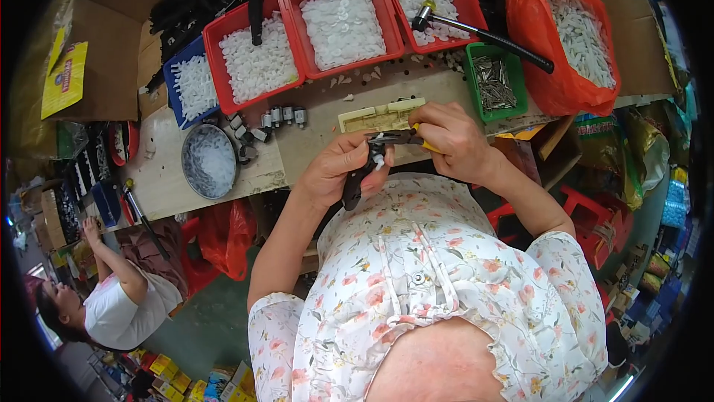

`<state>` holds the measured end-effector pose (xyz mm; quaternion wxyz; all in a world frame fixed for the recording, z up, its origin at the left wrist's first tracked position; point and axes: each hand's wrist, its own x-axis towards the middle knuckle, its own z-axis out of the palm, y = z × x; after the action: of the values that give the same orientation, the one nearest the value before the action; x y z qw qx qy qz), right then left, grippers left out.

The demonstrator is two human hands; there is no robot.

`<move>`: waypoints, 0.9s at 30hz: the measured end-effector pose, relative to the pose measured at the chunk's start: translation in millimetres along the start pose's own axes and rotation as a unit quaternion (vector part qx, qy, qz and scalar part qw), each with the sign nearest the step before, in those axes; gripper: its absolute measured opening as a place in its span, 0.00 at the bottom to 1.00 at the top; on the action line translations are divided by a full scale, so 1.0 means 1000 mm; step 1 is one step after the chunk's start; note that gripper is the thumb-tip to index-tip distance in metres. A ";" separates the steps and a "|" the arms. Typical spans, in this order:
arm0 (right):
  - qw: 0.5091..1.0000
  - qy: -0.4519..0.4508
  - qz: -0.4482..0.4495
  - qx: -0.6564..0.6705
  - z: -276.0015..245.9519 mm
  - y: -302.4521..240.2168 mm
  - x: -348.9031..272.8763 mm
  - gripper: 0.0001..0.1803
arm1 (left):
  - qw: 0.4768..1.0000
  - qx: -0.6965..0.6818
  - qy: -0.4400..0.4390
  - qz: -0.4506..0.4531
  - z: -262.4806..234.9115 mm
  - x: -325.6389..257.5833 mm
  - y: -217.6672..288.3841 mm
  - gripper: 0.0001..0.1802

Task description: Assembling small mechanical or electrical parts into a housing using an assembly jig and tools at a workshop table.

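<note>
My left hand (pixel 335 168) grips a black handle-shaped part (pixel 352 192) close in front of my body. Small white plastic pieces (pixel 379 161) stick out near its upper end, by my fingertips. Closed around the yellow grips of a pair of pliers (pixel 403 136) is my right hand (pixel 454 140). The dark jaws point left and meet the top of the black part; what they pinch is too small to make out. Just beyond both hands, a cream grooved block (pixel 372 119) lies on the bench (pixel 305 150), partly hidden by my right hand.
Red bins (pixel 343 72) of white plastic pieces line the back. A hammer (pixel 483 32) lies across the right one. Beside them are a green bin (pixel 510 112) of metal pins and an orange-red bag (pixel 525 0). Left stand a metal dish (pixel 187 171) and grey parts (pixel 282 116); a co-worker (pixel 123 313) sits beyond.
</note>
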<state>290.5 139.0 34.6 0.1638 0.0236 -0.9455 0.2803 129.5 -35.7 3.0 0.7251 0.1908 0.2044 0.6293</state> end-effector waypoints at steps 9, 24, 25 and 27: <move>0.983 -0.035 0.103 -0.147 0.009 0.046 -0.007 0.11 | 0.810 0.513 0.222 -0.176 -0.019 -0.120 0.004 0.18; 0.965 -0.076 0.128 -0.216 0.015 0.060 -0.017 0.19 | 0.344 0.791 0.432 0.263 -0.083 0.033 0.138 0.15; 0.965 -0.076 0.126 -0.216 0.013 0.058 -0.017 0.19 | 0.343 0.787 0.462 0.223 -0.087 0.040 0.144 0.16; 0.975 -0.085 0.127 -0.163 0.007 0.054 -0.016 0.22 | 0.334 0.779 0.479 0.229 -0.105 0.051 0.149 0.16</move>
<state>296.5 179.8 -3.8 0.0471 -0.1000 -0.9842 0.1381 -44.7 37.0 -9.0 -0.1485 0.3743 0.8620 0.3079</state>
